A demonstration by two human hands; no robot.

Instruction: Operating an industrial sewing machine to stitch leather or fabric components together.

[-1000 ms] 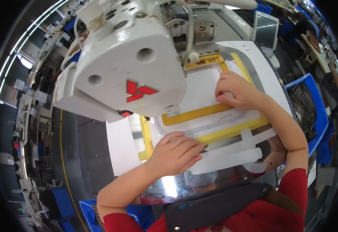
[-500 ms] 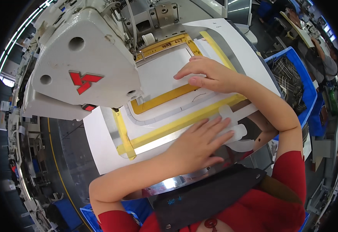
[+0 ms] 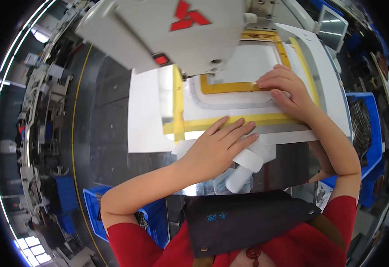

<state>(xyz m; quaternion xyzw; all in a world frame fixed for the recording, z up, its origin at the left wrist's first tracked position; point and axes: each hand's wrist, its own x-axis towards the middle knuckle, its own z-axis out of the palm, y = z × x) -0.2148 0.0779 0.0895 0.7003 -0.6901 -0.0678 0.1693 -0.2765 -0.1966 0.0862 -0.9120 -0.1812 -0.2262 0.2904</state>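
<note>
From the head camera, I have both hands flat on the work under the sewing machine (image 3: 168, 31). My left hand (image 3: 219, 147) lies open, fingers spread, palm down on the white fabric (image 3: 230, 100) at the near edge of the bench (image 3: 110, 111), its fingertips touching the yellow strip of the frame (image 3: 179, 111); it grips nothing. My right hand (image 3: 288, 91) is also open, fingers stretched toward the machine head, pressing on the inner yellow border of the frame toward the far right of the bench. The fabric sits inside the frame, directly beneath the machine. A blue crate (image 3: 372, 133) stands beside the bench's right edge.
</note>
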